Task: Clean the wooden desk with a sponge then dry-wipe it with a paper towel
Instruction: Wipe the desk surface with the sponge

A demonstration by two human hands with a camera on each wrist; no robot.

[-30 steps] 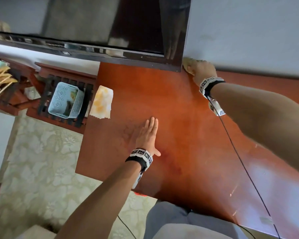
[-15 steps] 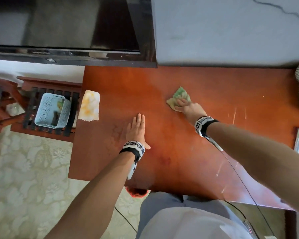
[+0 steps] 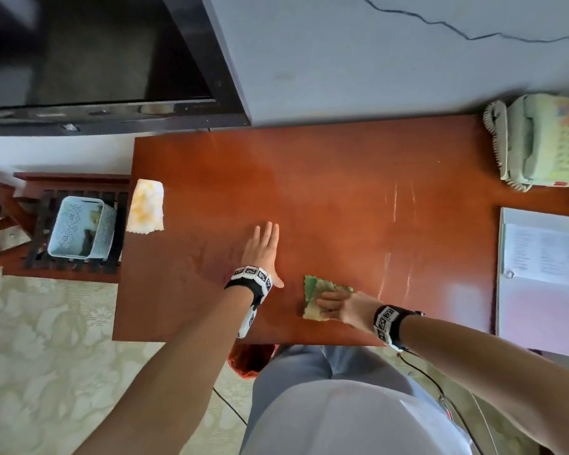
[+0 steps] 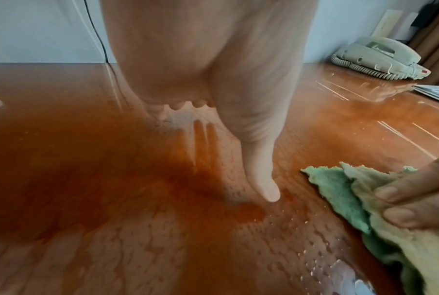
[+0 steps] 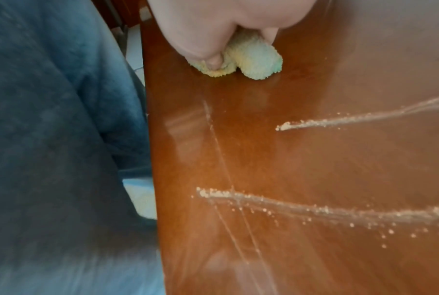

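While my right hand (image 3: 342, 307) grips the sponge (image 3: 316, 295) mid-scrub and my flat left hand (image 3: 263, 251) braces the wet bench (image 3: 309, 192), the paper towel (image 3: 145, 205) lies unused, drying pending.

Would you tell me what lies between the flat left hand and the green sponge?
Only bare, wet desk: the head view shows a narrow strip of red-brown wooden desk between left hand and green-yellow sponge.

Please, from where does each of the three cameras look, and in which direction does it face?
Head: above, facing down at the desk; both forearms, left hand, right hand on the sponge.
Left wrist: low over the desk, looking along the flat left hand toward the wall and telephone.
Right wrist: low, looking along the right hand; trousers show beside the desk's edge.
All three show the sponge.
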